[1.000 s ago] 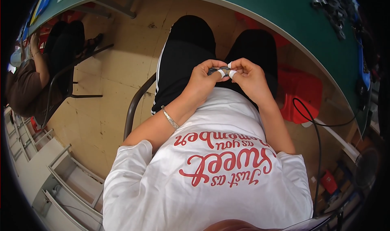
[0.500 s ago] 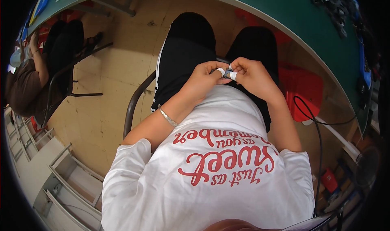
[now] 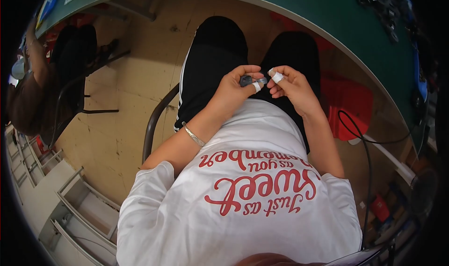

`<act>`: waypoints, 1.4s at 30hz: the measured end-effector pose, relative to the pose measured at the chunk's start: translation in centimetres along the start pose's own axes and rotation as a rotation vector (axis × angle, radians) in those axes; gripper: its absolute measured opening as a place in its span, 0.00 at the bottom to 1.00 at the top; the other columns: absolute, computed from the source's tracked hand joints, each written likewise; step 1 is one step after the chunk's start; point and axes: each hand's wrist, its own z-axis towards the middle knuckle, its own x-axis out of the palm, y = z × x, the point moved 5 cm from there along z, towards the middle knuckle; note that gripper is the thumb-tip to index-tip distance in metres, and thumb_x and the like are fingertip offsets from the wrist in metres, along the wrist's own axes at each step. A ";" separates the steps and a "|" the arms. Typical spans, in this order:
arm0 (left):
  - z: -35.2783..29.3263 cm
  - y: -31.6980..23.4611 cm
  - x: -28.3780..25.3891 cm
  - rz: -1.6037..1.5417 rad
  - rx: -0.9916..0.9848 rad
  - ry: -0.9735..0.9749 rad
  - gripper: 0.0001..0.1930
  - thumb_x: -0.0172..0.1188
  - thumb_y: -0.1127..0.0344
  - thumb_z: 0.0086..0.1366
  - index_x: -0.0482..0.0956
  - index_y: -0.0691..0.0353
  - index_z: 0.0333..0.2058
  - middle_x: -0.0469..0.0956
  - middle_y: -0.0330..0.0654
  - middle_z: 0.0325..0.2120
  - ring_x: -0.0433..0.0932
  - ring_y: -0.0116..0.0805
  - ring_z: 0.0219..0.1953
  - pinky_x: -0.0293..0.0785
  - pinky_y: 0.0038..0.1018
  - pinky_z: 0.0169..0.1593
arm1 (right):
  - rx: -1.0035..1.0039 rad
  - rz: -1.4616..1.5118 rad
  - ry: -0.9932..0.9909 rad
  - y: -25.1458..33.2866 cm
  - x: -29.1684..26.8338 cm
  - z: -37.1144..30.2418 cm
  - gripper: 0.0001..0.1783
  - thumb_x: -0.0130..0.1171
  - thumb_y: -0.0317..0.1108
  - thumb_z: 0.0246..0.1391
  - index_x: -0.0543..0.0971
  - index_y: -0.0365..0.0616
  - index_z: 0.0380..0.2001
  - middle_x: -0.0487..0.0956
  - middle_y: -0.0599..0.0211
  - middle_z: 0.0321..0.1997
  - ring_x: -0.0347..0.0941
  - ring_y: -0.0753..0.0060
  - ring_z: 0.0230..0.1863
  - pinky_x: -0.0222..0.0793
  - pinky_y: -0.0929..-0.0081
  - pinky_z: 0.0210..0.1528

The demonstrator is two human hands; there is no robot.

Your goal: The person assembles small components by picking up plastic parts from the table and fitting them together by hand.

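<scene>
Over my lap, my left hand (image 3: 235, 85) pinches a small dark grey part (image 3: 246, 80) between thumb and fingers. Its right end looks ring-shaped and lighter grey. White tape wraps the left thumb. My right hand (image 3: 293, 87) is just to the right, apart from the part, with its fingers curled and thumb and forefinger drawn together. White tape covers some of these digits too. Whether something tiny sits between the right fingertips is too small to make out.
A green table (image 3: 299, 4) curves around ahead, with a pile of dark parts (image 3: 386, 11) at its far right. A red stool (image 3: 348, 107) and a black cable (image 3: 367, 172) are on my right. Another person (image 3: 35, 88) sits at far left near a metal-framed chair (image 3: 89, 86).
My right hand has drawn back from the grey part, and a gap now shows between my hands. The left hand keeps hold of the part. The other person's arm has risen.
</scene>
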 end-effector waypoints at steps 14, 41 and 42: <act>-0.9 -0.9 0.6 0.339 0.265 -0.021 0.16 0.61 0.78 0.58 0.76 0.66 0.46 0.74 0.37 0.37 0.71 0.23 0.36 0.70 0.20 0.42 | -0.221 0.270 -0.076 0.1 1.7 -0.9 0.09 0.58 0.25 0.55 0.72 0.39 0.40 0.78 0.68 0.31 0.73 0.82 0.30 0.69 0.85 0.33; -4.4 -6.7 -1.4 0.672 0.789 -0.003 0.18 0.60 0.74 0.53 0.74 0.64 0.45 0.74 0.44 0.30 0.77 0.40 0.30 0.74 0.30 0.31 | 0.063 0.596 0.322 2.2 5.7 -0.3 0.14 0.59 0.23 0.52 0.70 0.41 0.41 0.78 0.58 0.35 0.72 0.77 0.29 0.65 0.85 0.26; -4.2 -6.5 -1.5 0.636 0.816 -0.026 0.17 0.60 0.74 0.54 0.75 0.62 0.45 0.73 0.42 0.28 0.76 0.37 0.27 0.73 0.28 0.29 | 0.063 0.586 0.333 2.3 5.9 -0.2 0.14 0.59 0.23 0.52 0.70 0.41 0.41 0.78 0.58 0.35 0.72 0.77 0.29 0.65 0.85 0.26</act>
